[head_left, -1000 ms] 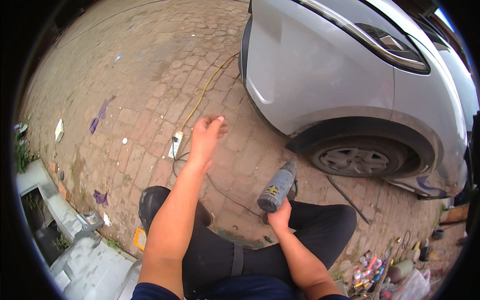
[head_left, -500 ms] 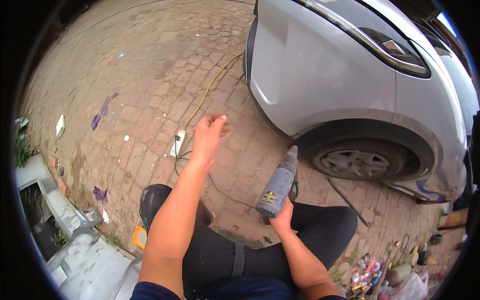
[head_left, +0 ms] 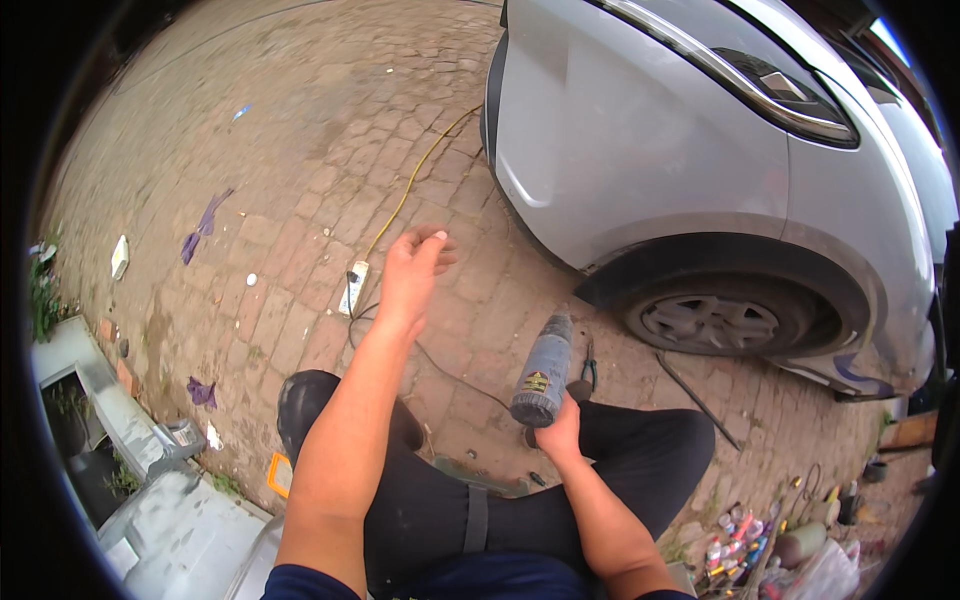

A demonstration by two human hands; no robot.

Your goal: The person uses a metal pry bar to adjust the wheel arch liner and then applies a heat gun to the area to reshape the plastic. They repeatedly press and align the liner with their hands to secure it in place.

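Note:
My right hand (head_left: 561, 430) is wrapped round the grip of a grey-blue heat gun (head_left: 547, 368), its nozzle pointing ahead toward the wheel side of a silver car bumper (head_left: 620, 140). The nozzle stands apart from the bumper and the dark wheel arch. Stretched out in front of me, my left hand (head_left: 416, 262) holds nothing; its fingers are apart and slightly bent, a little blurred. It hovers over the brick paving, left of the bumper's lower edge. From the heat gun a dark cord (head_left: 455, 383) runs left to a white power strip (head_left: 354, 287).
A car wheel (head_left: 709, 322) stands to the right, with a dark bar (head_left: 697, 402) and pliers (head_left: 590, 366) on the bricks nearby. A yellow cable (head_left: 412, 187) leads away from the strip. Bottles and cans (head_left: 735, 540) crowd the lower right; grey car parts (head_left: 180, 525) lie lower left.
The heat gun has swung slightly left and back, its nozzle now farther from the wheel arch. The pliers behind it show more fully. My left hand has barely moved.

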